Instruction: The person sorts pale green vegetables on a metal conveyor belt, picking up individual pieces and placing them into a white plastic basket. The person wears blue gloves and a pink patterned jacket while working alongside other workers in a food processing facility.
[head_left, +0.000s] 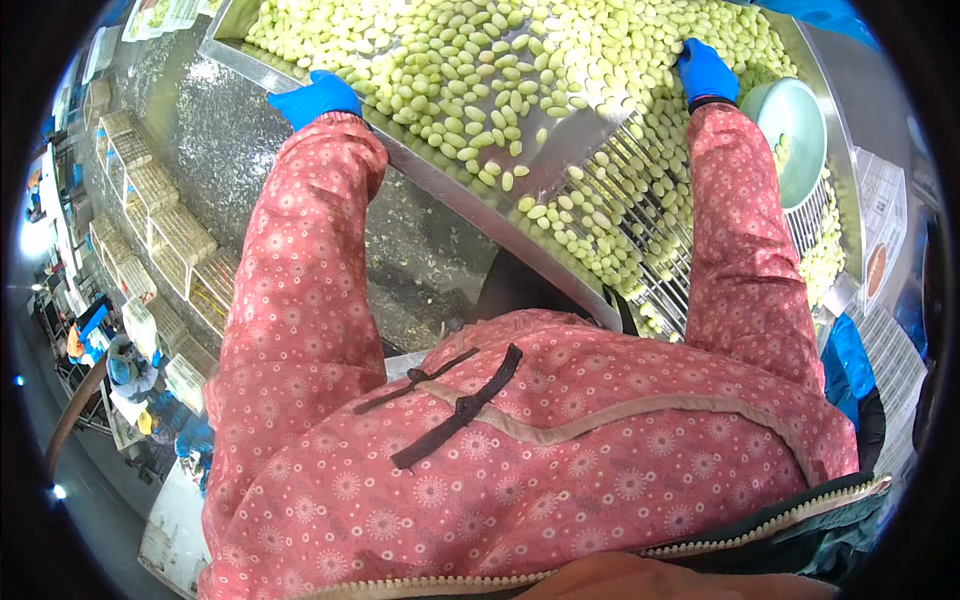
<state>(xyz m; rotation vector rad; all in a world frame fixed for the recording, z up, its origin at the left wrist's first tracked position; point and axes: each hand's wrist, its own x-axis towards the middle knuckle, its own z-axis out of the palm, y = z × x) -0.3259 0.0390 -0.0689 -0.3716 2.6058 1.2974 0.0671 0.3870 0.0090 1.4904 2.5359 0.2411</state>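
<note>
Many peeled, pale green oval fruits (450, 90) lie spread over a metal sorting tray (450, 199). My left hand (319, 100), in a blue glove, rests at the tray's near left rim; its fingers are partly hidden, and whether they hold anything does not show. Over the fruits at the right is my right hand (706, 73), also blue-gloved, with its fingertips down among them; I cannot tell if it grips one. Just right of that wrist a pale green plastic bowl (799, 142) stands tilted with a few fruits inside. Below, fruits lie on a grate of metal bars (634, 187).
Stacked plastic crates (176, 232) line the wet floor (187, 90) at the left, with several people farther off. A blue sleeve (825, 16) reaches in at the top right. White crates (885, 375) stand at the right, near a person's blue garment (847, 360).
</note>
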